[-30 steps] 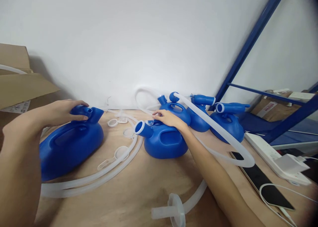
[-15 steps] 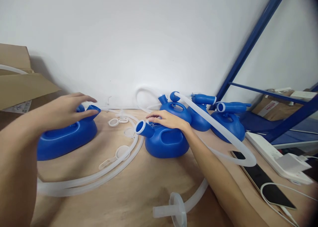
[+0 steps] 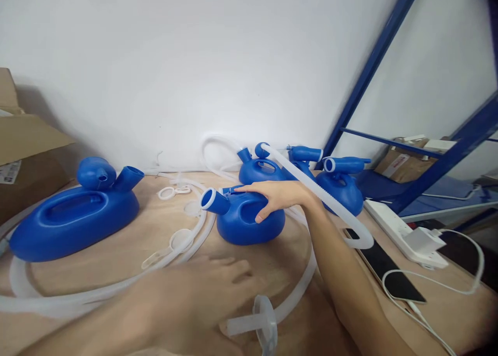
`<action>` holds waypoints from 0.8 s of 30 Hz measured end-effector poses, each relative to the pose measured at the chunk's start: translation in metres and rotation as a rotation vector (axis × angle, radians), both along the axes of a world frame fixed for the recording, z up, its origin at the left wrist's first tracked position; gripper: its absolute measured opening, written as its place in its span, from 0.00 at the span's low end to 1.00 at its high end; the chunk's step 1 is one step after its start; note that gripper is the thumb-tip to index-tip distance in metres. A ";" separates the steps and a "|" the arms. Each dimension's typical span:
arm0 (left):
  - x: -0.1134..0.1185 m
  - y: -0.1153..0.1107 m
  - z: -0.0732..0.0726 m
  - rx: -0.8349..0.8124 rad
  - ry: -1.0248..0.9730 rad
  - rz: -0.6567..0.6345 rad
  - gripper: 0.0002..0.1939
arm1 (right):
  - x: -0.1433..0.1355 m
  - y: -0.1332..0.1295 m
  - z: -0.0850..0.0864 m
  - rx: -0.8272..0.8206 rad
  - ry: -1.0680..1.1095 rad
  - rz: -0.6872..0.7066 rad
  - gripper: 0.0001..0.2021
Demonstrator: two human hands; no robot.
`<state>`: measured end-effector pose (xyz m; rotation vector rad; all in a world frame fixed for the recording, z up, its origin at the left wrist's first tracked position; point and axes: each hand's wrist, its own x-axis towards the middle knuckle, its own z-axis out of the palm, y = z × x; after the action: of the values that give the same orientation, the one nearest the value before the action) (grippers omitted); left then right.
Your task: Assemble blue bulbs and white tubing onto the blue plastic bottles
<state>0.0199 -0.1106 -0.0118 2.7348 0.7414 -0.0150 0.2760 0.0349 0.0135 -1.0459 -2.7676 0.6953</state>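
My right hand (image 3: 278, 194) lies over the handle of a blue plastic urinal bottle (image 3: 249, 230), its thumb hooked down the front near the handle hole. That bottle stands upright, its white-rimmed spout tilted up to the left. My left hand (image 3: 194, 299), blurred by motion, is low over the table with fingers stretched out. Close to its fingertips is a translucent hose connector with a round flange (image 3: 265, 322), joined to a clear hose (image 3: 298, 291). I cannot tell whether the hand touches it. Another blue bottle (image 3: 73, 223) stands at the left.
Several more blue bottles, including one at the right (image 3: 342, 192), stand by the wall. Hoses (image 3: 116, 288) and white ring caps (image 3: 181, 240) lie on the table. A phone (image 3: 385, 268), a power strip (image 3: 404, 236), a cardboard box (image 3: 35, 169) and a blue metal rack (image 3: 369, 81) flank the area.
My left hand has left the left-hand bottle and swung down and right toward the hose connector. The right hand's thumb has come round the bottle's front. The view has shifted slightly.
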 end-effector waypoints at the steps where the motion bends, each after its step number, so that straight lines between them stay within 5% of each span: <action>1: 0.011 -0.004 -0.010 0.004 0.001 -0.084 0.33 | 0.002 0.004 -0.004 -0.014 -0.018 -0.025 0.46; 4: 0.041 -0.006 -0.037 -0.016 0.094 -0.161 0.26 | 0.005 0.014 -0.012 -0.030 -0.039 -0.108 0.47; 7: 0.052 -0.003 -0.043 -0.075 0.190 -0.170 0.20 | 0.010 0.018 -0.014 -0.042 -0.025 -0.125 0.46; 10: 0.036 0.001 -0.025 -0.178 -0.054 -0.086 0.23 | 0.020 0.013 -0.007 -0.073 0.024 -0.165 0.43; 14: -0.005 0.019 0.017 -0.391 -0.525 0.275 0.24 | 0.041 -0.010 0.017 -0.048 0.128 -0.278 0.38; 18: -0.049 0.055 0.047 -0.682 -1.003 0.273 0.19 | 0.066 -0.032 0.042 -0.079 0.168 -0.332 0.37; 24: -0.088 0.085 0.067 -0.701 -1.629 0.677 0.22 | 0.080 -0.021 0.040 -0.280 0.168 -0.052 0.47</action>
<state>-0.0678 -0.0261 0.0556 1.0335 0.7519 1.4846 0.3556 0.0142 0.0538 -1.0453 -2.5418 1.1322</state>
